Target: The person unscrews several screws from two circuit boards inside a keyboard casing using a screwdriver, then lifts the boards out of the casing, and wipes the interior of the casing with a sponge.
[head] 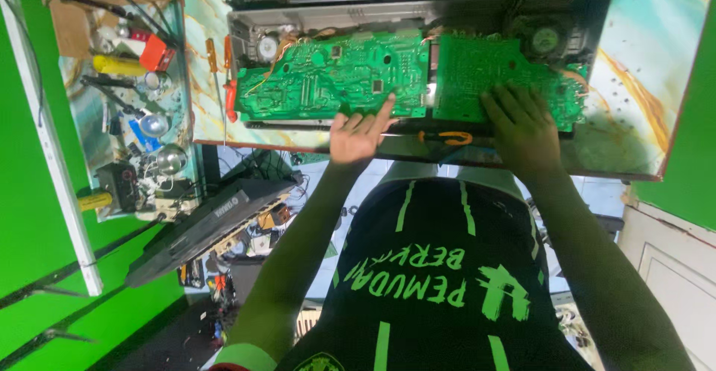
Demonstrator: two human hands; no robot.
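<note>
Two green circuit boards lie side by side in an opened dark device case (589, 13) on a marbled table. My left hand (359, 134) rests at the near edge of the left board (328, 76), fingers spread, one fingertip touching the board; it holds nothing. My right hand (524, 126) lies flat on the right board (492, 65), fingers apart, pressing on its near part. An orange-handled tool (447, 137) lies on the case edge between my hands.
Screwdrivers with orange and red handles (227, 80) lie left of the case. A cluttered side shelf (134, 102) holds tools, a yellow tube and metal parts. A dark keyboard casing (201, 225) leans below it. Green walls flank the table.
</note>
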